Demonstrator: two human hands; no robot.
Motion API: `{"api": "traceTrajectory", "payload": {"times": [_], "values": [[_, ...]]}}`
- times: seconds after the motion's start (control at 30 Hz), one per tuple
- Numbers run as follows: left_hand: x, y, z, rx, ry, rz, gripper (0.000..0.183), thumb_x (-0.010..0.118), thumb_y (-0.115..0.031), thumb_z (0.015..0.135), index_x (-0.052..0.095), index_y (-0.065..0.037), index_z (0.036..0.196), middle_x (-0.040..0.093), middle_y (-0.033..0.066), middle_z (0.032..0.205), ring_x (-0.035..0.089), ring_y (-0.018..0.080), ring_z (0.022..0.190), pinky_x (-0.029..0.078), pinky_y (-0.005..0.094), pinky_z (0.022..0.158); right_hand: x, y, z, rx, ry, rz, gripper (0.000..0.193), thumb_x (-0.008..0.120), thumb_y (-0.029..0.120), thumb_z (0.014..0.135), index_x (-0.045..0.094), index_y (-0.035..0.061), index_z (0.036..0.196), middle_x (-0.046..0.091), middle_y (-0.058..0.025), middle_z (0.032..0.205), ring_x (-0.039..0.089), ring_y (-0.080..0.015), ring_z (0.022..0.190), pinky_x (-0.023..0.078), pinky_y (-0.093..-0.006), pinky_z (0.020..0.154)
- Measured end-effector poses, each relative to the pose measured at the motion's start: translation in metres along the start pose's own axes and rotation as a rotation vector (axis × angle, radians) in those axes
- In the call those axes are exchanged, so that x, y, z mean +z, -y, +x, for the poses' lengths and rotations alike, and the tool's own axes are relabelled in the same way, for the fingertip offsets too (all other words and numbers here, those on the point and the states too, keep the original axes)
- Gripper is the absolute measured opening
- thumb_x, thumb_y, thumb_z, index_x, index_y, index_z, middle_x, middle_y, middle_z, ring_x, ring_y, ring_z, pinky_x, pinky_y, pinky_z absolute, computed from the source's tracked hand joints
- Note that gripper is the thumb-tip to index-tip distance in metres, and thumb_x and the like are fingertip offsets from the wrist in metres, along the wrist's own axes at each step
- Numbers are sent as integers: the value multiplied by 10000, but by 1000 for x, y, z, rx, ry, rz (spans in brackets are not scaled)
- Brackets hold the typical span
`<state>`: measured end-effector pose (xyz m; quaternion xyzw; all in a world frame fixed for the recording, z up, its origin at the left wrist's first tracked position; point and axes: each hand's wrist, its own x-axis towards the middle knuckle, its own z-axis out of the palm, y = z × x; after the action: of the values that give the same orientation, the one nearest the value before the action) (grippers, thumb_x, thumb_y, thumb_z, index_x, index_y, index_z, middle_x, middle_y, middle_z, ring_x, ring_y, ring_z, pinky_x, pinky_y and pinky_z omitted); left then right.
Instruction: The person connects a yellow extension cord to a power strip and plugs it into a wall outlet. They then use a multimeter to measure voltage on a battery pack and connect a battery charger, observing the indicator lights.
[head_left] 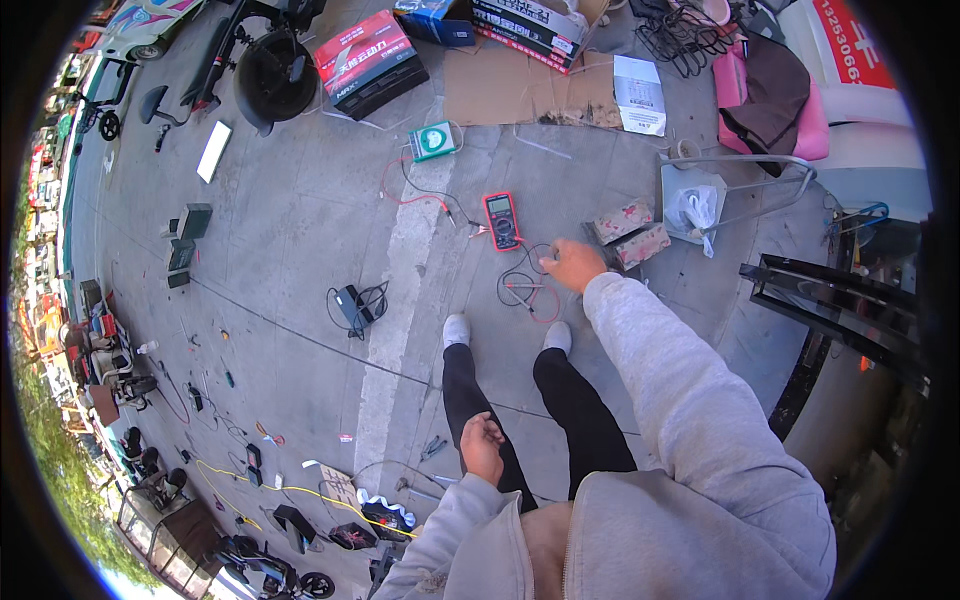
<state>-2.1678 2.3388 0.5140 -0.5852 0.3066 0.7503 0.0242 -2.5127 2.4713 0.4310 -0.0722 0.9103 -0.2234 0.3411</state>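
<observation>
My right hand (573, 265) reaches forward over the concrete floor with its fingers bent together. Its fingertips are beside the looped red and black test leads (528, 291); whether they grip a lead is too small to make out. Just ahead and to the left lies a red digital multimeter (501, 221) with a grey screen, the leads running from its lower end. My left hand (482, 447) hangs in front of my left thigh, fingers curled in, nothing visible in it. Right of my right hand lie two blocks with pink-patterned tops (632, 233).
A green-and-white device (432, 141) with clip wires lies ahead. A black charger (354, 309) with coiled cord is at left. Boxes, including a red one (367, 62), stand at the back. A metal-framed chair (700, 195) and black rails (835, 305) are to the right; tools and cables lie lower left.
</observation>
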Motion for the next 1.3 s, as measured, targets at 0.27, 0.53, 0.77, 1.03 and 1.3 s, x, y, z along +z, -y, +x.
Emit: {"api": "traceTrajectory", "payload": {"times": [0.27,0.53,0.77,1.03,1.3], "values": [[-55,22,145,-574,10,-91,494,409,-477,985,543,-37,1164,573,60,909,525,170,823,427,324,748,177,-29,148,275,-130,-71,679,751,475,723,558,-10,1156,614,-206,1098,567,-360,1077,443,-453,913],[-69,7,165,-614,250,73,609,367,-541,968,504,-3,1218,578,73,961,521,157,887,391,293,818,319,-43,263,471,-353,-156,866,814,511,623,438,-9,1204,597,-128,1059,575,-292,1064,418,-420,904],[-73,4,169,-638,284,199,638,415,-573,948,485,-35,1284,592,77,1047,533,167,932,412,309,840,225,-10,182,284,118,882,806,812,363,652,450,-101,1204,620,-197,1062,622,-300,999,489,-376,874],[45,-150,101,-37,607,366,878,488,-685,864,305,-65,1459,485,140,1337,494,245,1176,403,367,985,15,102,-108,-47,42,894,935,851,349,643,363,-26,1347,560,-203,1196,577,-314,1102,448,-407,955],[173,-257,-74,-78,1105,276,850,450,-669,883,312,-50,1448,452,167,1410,483,315,1268,397,476,1069,-138,210,-270,-70,-309,436,795,804,363,713,419,17,1316,548,-197,1145,551,-379,1031,449,-433,895]]}}
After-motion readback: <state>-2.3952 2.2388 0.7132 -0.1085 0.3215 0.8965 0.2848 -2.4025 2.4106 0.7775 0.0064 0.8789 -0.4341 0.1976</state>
